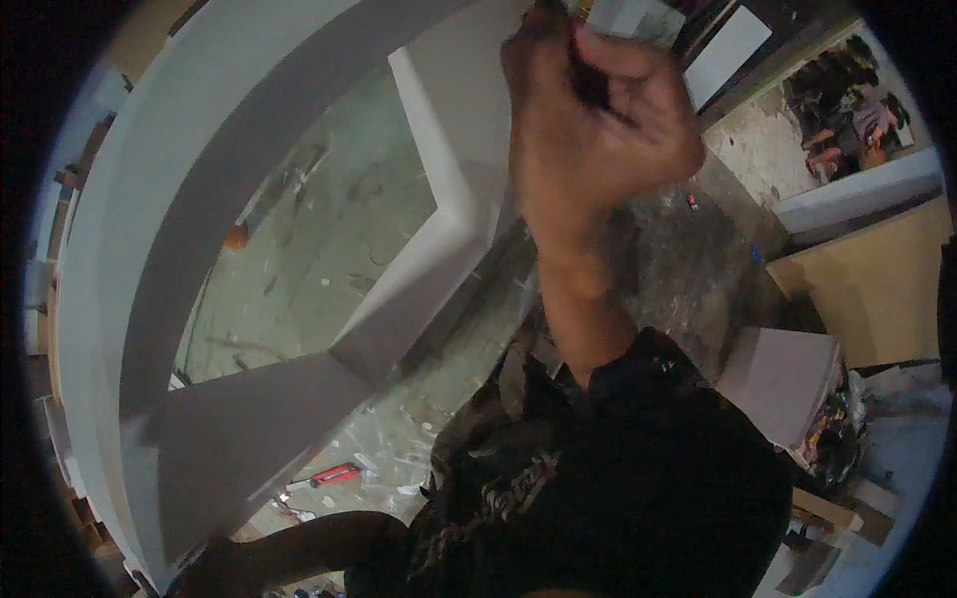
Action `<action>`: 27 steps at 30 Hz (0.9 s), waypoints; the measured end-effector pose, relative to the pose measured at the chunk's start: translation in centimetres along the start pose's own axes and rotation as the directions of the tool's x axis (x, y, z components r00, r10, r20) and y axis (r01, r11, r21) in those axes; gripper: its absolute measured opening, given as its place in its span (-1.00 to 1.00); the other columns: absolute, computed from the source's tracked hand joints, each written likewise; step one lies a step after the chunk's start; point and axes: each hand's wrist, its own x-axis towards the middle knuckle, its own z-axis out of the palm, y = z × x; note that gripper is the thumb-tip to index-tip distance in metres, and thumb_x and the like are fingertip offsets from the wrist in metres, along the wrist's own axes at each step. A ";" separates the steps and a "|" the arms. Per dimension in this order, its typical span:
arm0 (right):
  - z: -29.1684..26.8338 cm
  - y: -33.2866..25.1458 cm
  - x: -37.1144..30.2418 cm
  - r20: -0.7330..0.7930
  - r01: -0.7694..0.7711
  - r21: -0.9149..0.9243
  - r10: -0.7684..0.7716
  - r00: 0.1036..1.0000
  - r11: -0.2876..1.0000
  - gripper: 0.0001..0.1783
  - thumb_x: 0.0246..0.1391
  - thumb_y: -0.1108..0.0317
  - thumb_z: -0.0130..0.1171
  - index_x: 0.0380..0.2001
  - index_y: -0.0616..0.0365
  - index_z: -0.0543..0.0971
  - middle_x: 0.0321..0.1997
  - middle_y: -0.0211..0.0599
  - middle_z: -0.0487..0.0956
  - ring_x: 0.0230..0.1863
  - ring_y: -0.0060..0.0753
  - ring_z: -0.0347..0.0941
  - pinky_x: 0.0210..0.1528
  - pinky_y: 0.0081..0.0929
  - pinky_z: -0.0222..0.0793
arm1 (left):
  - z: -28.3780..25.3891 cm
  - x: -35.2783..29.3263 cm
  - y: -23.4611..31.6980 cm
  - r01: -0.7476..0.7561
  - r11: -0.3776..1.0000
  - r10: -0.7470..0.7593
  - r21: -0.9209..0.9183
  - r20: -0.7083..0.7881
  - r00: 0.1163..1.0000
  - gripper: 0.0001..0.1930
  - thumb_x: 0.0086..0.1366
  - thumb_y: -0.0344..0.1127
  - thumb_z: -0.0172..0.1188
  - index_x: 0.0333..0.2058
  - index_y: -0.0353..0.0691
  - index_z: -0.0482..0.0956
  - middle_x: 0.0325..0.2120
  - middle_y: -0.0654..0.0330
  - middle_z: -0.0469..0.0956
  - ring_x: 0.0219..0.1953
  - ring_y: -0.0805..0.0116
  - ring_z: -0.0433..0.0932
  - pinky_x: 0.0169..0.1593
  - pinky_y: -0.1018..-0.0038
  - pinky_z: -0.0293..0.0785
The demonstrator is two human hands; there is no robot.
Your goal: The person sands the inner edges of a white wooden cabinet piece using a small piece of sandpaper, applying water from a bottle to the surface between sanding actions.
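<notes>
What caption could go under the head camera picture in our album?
A curled right hand near a big, pale, curved frame above a littered floor.

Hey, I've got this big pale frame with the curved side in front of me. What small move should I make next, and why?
I'd probably steady the pale frame at its lower corner before shifting your right hand. Your left hand is dim but seems close to that corner, while your right is curled beside the frame's upper part, its grip unclear.
</notes>
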 end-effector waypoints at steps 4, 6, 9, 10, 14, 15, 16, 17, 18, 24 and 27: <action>-1.7 2.4 -2.4 0.063 -0.002 -0.077 0.007 0.998 0.997 -0.76 -0.14 0.69 0.39 -0.58 0.22 0.50 -0.52 -0.31 0.59 -0.53 -0.59 0.45 -0.49 -0.58 0.42 | 0.5 -0.2 0.3 0.013 1.000 -0.013 0.003 -0.015 1.000 -0.46 0.13 -0.02 0.26 -0.05 -0.30 0.39 0.11 -0.18 0.29 0.23 -0.05 0.21 0.22 0.07 0.15; -4.2 2.3 -5.4 0.159 -0.001 -0.279 0.048 0.986 0.960 -0.75 -0.14 0.67 0.40 -0.59 0.20 0.50 -0.50 -0.33 0.58 -0.55 -0.60 0.42 -0.54 -0.59 0.36 | 0.6 0.3 0.2 0.027 1.000 -0.027 -0.009 -0.043 0.999 -0.45 0.13 -0.02 0.26 -0.05 -0.30 0.39 0.12 -0.19 0.29 0.24 -0.05 0.20 0.23 0.06 0.14; -7.5 5.0 -10.8 0.188 -0.081 -0.268 0.135 0.973 0.960 -0.82 -0.12 0.64 0.40 -0.52 0.19 0.58 -0.43 -0.34 0.59 -0.48 -0.62 0.44 -0.54 -0.63 0.32 | 0.8 1.1 0.0 0.048 0.998 -0.052 -0.043 -0.077 0.996 -0.45 0.14 -0.01 0.27 -0.04 -0.30 0.39 0.14 -0.20 0.28 0.25 -0.06 0.19 0.25 0.06 0.14; -9.1 5.6 -12.4 0.261 -0.143 -0.220 0.199 0.945 0.965 -0.85 -0.08 0.62 0.38 -0.44 0.19 0.61 -0.38 -0.32 0.61 -0.42 -0.60 0.46 -0.46 -0.61 0.36 | 0.8 1.3 -0.2 0.059 0.997 -0.063 -0.053 -0.087 0.994 -0.44 0.14 -0.01 0.27 -0.04 -0.30 0.39 0.14 -0.20 0.28 0.26 -0.07 0.19 0.25 0.05 0.13; -15.1 4.7 -15.7 0.494 -0.290 -0.371 0.452 0.743 0.882 -0.77 0.10 0.48 0.26 -0.14 0.21 0.64 -0.14 -0.26 0.64 -0.21 -0.46 0.51 -0.08 -0.49 0.45 | -0.3 1.9 -1.5 0.130 0.977 -0.166 -0.171 -0.210 0.964 -0.43 0.14 -0.01 0.27 -0.03 -0.31 0.38 0.16 -0.21 0.27 0.28 -0.08 0.18 0.28 0.04 0.12; -15.1 3.2 -16.2 0.540 -0.423 -0.343 0.545 0.642 0.839 -0.76 0.13 0.43 0.25 -0.12 0.25 0.64 -0.13 -0.27 0.64 -0.22 -0.49 0.51 -0.10 -0.53 0.44 | -2.2 2.6 -1.2 0.122 0.980 -0.160 -0.160 -0.246 0.956 -0.43 0.14 -0.01 0.27 -0.03 -0.31 0.38 0.17 -0.22 0.27 0.29 -0.08 0.18 0.28 0.04 0.12; -15.0 1.3 -16.0 0.573 -0.542 -0.283 0.593 0.566 0.791 -0.79 0.15 0.40 0.25 -0.18 0.29 0.63 -0.14 -0.26 0.63 -0.20 -0.47 0.52 -0.08 -0.53 0.45 | -3.0 2.9 -1.1 0.115 0.979 -0.160 -0.169 -0.284 0.945 -0.43 0.14 -0.01 0.27 -0.03 -0.31 0.38 0.17 -0.22 0.26 0.30 -0.09 0.17 0.29 0.04 0.12; -15.2 0.6 -14.8 0.578 -0.406 -0.473 0.623 0.526 0.782 -0.81 0.15 0.41 0.26 -0.22 0.30 0.62 -0.16 -0.25 0.63 -0.20 -0.46 0.53 -0.08 -0.51 0.46 | -0.5 2.1 -1.4 0.110 0.961 -0.194 -0.255 -0.332 0.923 -0.43 0.14 -0.01 0.27 -0.02 -0.31 0.38 0.18 -0.22 0.26 0.30 -0.09 0.17 0.29 0.03 0.11; -15.1 -0.5 -14.7 0.609 -0.260 -0.603 0.646 0.459 0.754 -0.84 0.15 0.42 0.26 -0.26 0.31 0.61 -0.18 -0.23 0.62 -0.19 -0.44 0.53 -0.08 -0.50 0.46 | -0.7 2.1 -1.3 0.095 0.961 -0.188 -0.258 -0.362 0.913 -0.43 0.14 -0.01 0.27 -0.02 -0.31 0.37 0.18 -0.23 0.26 0.31 -0.09 0.17 0.30 0.03 0.11; -15.7 -1.1 -20.8 0.814 -0.416 0.024 0.224 0.536 0.909 -0.86 0.05 0.48 0.35 -0.32 0.27 0.60 -0.34 -0.31 0.54 -0.34 -0.46 0.45 -0.35 -0.48 0.43 | -3.7 -10.6 1.0 0.335 0.941 -0.322 -0.043 -0.417 0.850 -0.42 0.12 0.01 0.28 -0.05 -0.31 0.37 0.18 -0.24 0.27 0.30 -0.09 0.21 0.31 0.04 0.13; -13.8 -3.6 -19.9 0.841 -0.518 0.055 0.240 0.485 0.853 -0.87 0.00 0.59 0.34 -0.37 0.29 0.58 -0.35 -0.27 0.52 -0.37 -0.43 0.47 -0.42 -0.49 0.46 | -5.3 -18.0 2.1 0.488 0.858 -0.394 0.161 -0.401 0.827 -0.46 0.05 -0.02 0.30 -0.10 -0.25 0.38 0.04 -0.14 0.28 0.18 -0.05 0.26 0.25 0.07 0.17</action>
